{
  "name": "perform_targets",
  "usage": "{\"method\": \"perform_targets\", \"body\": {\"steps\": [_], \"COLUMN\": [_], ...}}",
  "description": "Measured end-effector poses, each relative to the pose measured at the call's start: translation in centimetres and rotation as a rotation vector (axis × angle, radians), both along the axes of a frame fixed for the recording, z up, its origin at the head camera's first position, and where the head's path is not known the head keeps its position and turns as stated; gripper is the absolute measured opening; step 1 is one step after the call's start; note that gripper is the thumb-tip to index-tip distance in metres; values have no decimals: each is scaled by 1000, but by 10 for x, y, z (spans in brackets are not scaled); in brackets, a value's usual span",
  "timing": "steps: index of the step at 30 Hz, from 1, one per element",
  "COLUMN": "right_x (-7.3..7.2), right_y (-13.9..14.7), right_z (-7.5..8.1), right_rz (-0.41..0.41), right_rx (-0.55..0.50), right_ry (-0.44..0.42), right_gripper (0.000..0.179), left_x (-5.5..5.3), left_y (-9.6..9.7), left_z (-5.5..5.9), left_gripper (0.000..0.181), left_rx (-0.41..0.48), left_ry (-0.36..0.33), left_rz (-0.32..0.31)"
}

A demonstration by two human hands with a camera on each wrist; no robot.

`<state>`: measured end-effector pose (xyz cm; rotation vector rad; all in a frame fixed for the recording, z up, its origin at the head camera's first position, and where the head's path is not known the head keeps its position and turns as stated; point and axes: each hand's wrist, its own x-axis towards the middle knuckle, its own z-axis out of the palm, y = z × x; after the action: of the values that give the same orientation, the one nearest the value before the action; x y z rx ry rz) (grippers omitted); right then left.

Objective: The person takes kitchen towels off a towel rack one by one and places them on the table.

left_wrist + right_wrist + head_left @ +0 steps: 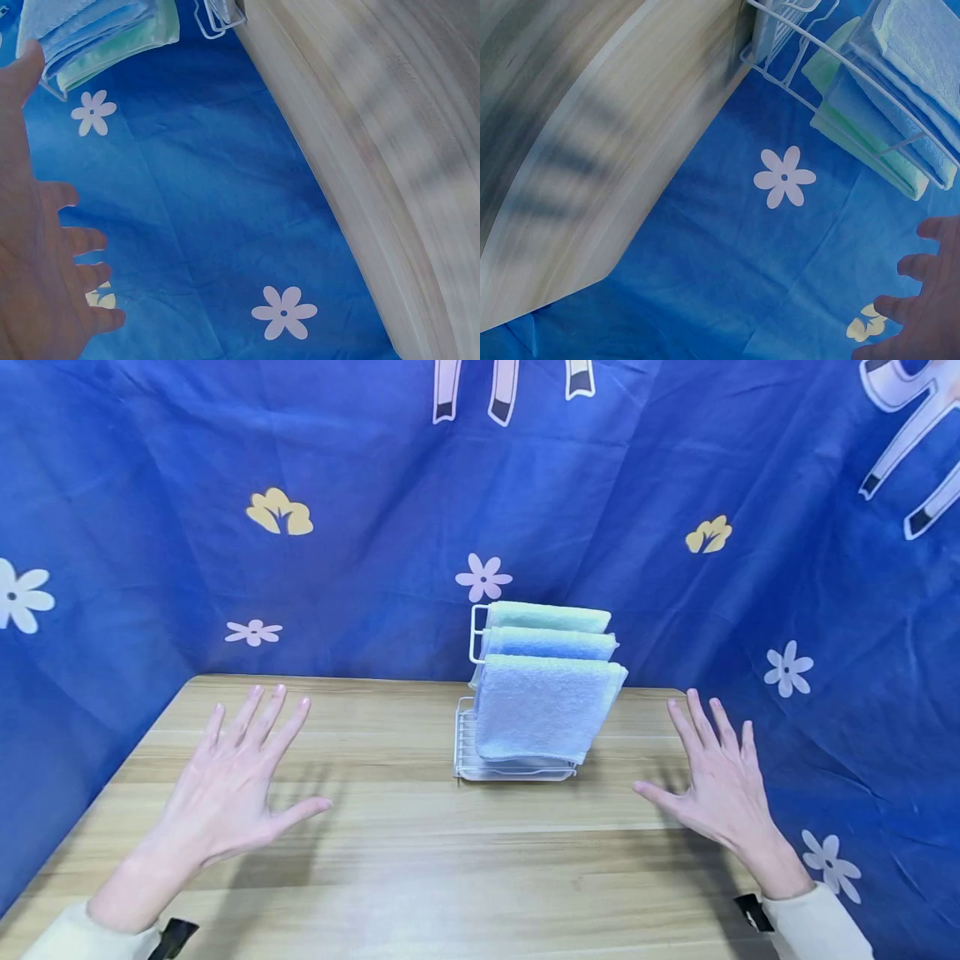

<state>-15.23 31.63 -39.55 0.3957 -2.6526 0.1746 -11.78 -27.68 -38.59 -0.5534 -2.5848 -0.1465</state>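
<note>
Fingers spread and straight, my left hand (225, 789) hovers over the left part of the table and holds nothing. On the right side my right hand (720, 789) is held the same way, palm down above the wood. Between them, farther back, stands a white wire rack (463, 739) with a tray at its base. Three small towels hang over its bars: a pale blue towel (547, 706) in front, a blue towel (551, 643) behind it, and a mint green towel (551, 615) at the back. Neither hand touches the rack or towels.
The light wooden table (405, 843) has its back edge against a blue curtain (360, 527) printed with flowers and animal legs. More of the curtain hangs along both sides. A dark strap (174, 937) shows at the left wrist, another strap (753, 912) at the right.
</note>
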Motion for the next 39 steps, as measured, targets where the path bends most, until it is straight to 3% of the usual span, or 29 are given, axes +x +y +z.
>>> {"method": "perform_targets", "body": {"steps": [24,30,39], "right_x": [2,1,-9], "right_y": [-8,-15,-27], "right_z": [1,7,13], "right_rz": [25,64,160], "right_rx": [-36,-149,-400], "right_ry": [52,28,36], "right_gripper": [118,110,91], "left_x": [3,2,-2], "left_y": [-6,0,17], "left_z": [2,8,23], "left_gripper": [118,115,108], "left_rx": [-21,-23,-18], "left_ry": [11,17,38], "left_rz": [-5,-23,-58]}}
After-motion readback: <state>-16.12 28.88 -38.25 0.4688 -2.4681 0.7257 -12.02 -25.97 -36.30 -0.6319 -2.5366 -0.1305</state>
